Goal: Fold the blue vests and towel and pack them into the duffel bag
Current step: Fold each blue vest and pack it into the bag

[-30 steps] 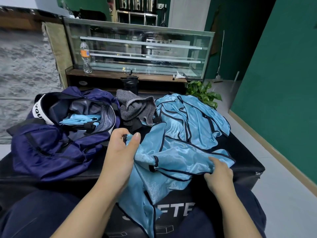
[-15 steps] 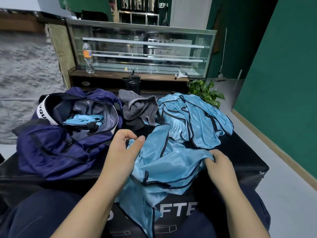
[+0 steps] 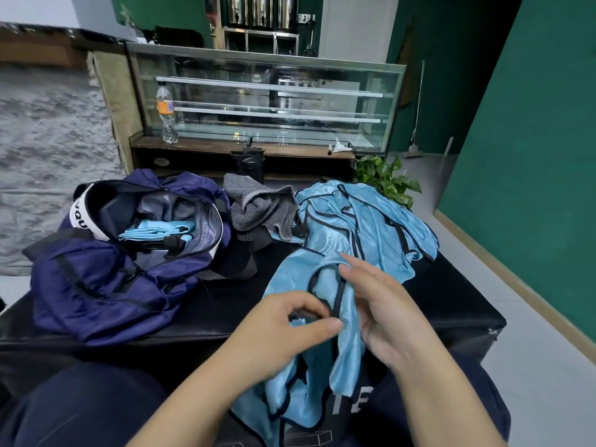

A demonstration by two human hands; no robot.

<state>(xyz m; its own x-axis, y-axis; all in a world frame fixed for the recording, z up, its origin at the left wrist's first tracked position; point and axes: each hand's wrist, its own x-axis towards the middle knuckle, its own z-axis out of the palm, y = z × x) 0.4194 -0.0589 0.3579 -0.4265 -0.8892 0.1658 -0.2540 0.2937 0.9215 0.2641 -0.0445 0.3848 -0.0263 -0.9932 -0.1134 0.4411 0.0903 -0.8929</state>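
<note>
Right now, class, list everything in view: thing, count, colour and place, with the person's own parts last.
duffel bag: one, navy, open, left on the black table.
folded vest: one, light blue, inside the bag.
towel: one, grey, crumpled, behind the bag's right end.
vest pile: count unclear, light blue, table's far right.
held vest: one, light blue, draped over the near edge.
water bottle: one, clear, orange label, on the counter.
plant: one, green, behind the table.
left hand: pinches the held vest.
right hand: open, against the vest.
</note>
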